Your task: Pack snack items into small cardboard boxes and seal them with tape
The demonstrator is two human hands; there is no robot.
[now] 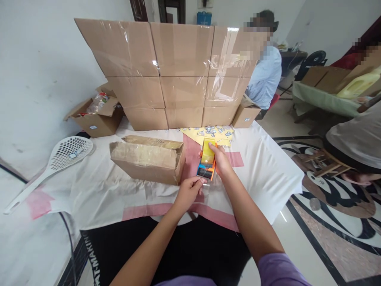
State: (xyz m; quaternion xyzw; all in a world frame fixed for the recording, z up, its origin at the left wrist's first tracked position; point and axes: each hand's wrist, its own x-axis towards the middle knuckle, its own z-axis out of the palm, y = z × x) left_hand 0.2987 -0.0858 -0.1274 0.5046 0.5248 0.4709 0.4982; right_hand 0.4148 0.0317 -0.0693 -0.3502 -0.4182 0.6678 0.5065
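My right hand [220, 159] is wrapped round a tape dispenser [205, 171] with an orange and blue frame and a yellowish roll of tape [208, 153]. At the dispenser's near end, my left hand [190, 191] pinches what looks like the clear loose end of the tape. Both hands are over the front middle of the table. Just left of them a worn cardboard box [145, 165] rests on the cloth, with old tape along its upper side.
A wall of stacked cardboard boxes [184, 91] stands at the back of the cloth-covered table [264, 174]. An open box [102, 123] and a white slotted scoop [71, 153] are at left, a small box [246, 116] at back right. Other people sit beyond and to the right.
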